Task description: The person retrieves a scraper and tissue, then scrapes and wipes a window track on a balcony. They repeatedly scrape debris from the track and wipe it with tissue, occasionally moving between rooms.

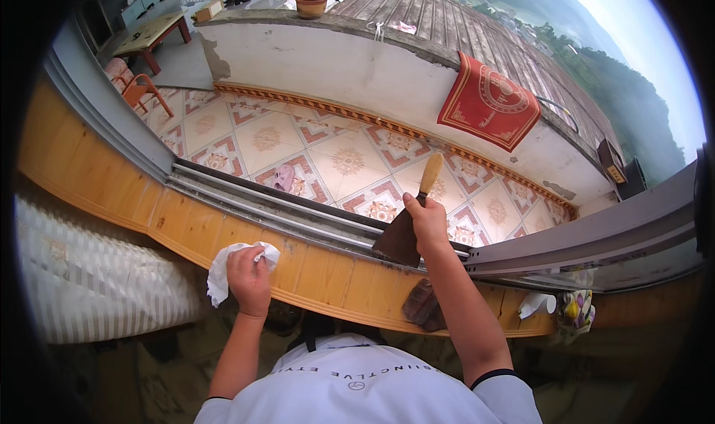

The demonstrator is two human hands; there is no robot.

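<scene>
My right hand (431,225) grips a wide metal scraper (399,235) by its blade near the neck; its wooden handle points up and away from me. The blade's broad edge is at the sliding window track (279,201), close to the right window frame. My left hand (248,278) holds a crumpled white tissue (220,273) over the wooden sill (313,267). Beside my right forearm, a dark brown block-like object (422,304) lies on the sill, partly hidden by the arm. I cannot tell what it is.
A white paper roll (539,304) and a flower-patterned cloth item (575,312) lie right on the sill. A striped cloth-covered surface (106,278) is at left. Beyond the track are a tiled floor (346,161), a low wall (335,69) with a red mat (491,102), and an orange chair (139,91).
</scene>
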